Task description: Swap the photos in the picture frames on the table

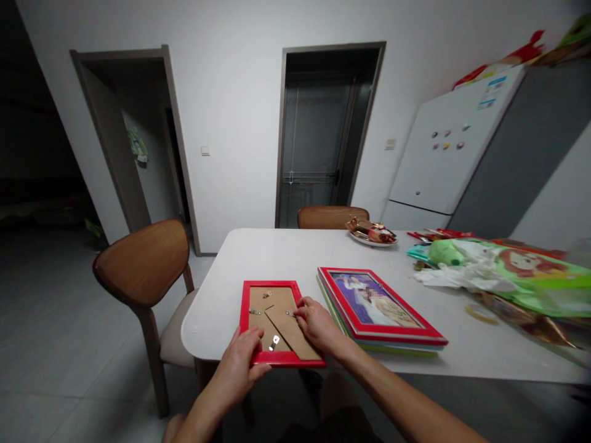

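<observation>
A red picture frame (269, 357) lies face down at the table's front edge, its brown backing board (281, 296) facing up. A stand flap (293, 334) runs slantwise across the board. Small metal clips sit near the edges, one of them a lower clip (274, 343). My left hand (242, 357) grips the frame's lower left corner, thumb along the bottom rim. At the right rim, the closed fingers of my right hand (318, 323) are on a metal clip (290, 314), partly hidden by the fingertips.
Right of my hands is a stack of frames topped by a red-framed photo (376, 301). Farther right lie a green plastic bag (535, 277) and crumpled white paper (475, 267). A plate (376, 242) with wrapped items stands at the back. Wooden chairs (143, 264) flank the white table (217, 271).
</observation>
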`<action>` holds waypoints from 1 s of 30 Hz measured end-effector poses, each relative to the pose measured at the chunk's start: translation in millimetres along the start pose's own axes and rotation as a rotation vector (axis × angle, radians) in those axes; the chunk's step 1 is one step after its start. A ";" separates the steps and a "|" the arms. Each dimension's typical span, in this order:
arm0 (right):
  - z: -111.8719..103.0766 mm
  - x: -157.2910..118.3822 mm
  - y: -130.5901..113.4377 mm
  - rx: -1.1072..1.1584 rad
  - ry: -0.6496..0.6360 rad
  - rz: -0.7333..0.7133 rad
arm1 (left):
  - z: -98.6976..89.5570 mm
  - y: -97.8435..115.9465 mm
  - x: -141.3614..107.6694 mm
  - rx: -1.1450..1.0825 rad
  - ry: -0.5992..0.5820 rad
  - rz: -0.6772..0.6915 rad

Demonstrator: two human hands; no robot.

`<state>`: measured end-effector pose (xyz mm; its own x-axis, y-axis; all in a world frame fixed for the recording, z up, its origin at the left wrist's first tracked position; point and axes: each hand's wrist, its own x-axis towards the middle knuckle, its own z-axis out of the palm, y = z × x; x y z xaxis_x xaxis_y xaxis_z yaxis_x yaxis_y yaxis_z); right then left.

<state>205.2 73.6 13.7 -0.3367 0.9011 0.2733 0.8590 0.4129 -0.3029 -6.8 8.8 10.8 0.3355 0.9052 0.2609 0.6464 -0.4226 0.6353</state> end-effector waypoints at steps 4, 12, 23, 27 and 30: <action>-3.3 -7.7 -8.4 -0.057 0.080 -0.004 | 0.9 -1.6 0.6 0.014 -0.003 0.006; -10.4 -29.9 -52.6 0.058 -0.063 -0.391 | 0.2 -3.6 0.9 -0.005 -0.002 0.023; -4.7 -20.5 -52.6 0.102 -0.074 -0.348 | 0.3 -7.0 1.4 -0.028 -0.003 0.036; 12.9 11.1 -52.8 0.114 -0.017 -0.285 | 0.1 -7.4 2.4 -0.023 -0.007 0.038; 24.4 33.9 -56.8 0.048 -0.021 -0.246 | -0.2 -7.0 2.4 -0.006 -0.019 0.037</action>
<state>135.6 83.9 17.9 -0.5422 0.7747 0.3254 0.7307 0.6259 -0.2728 -10.7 14.0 7.1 0.3724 0.8879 0.2703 0.6291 -0.4556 0.6298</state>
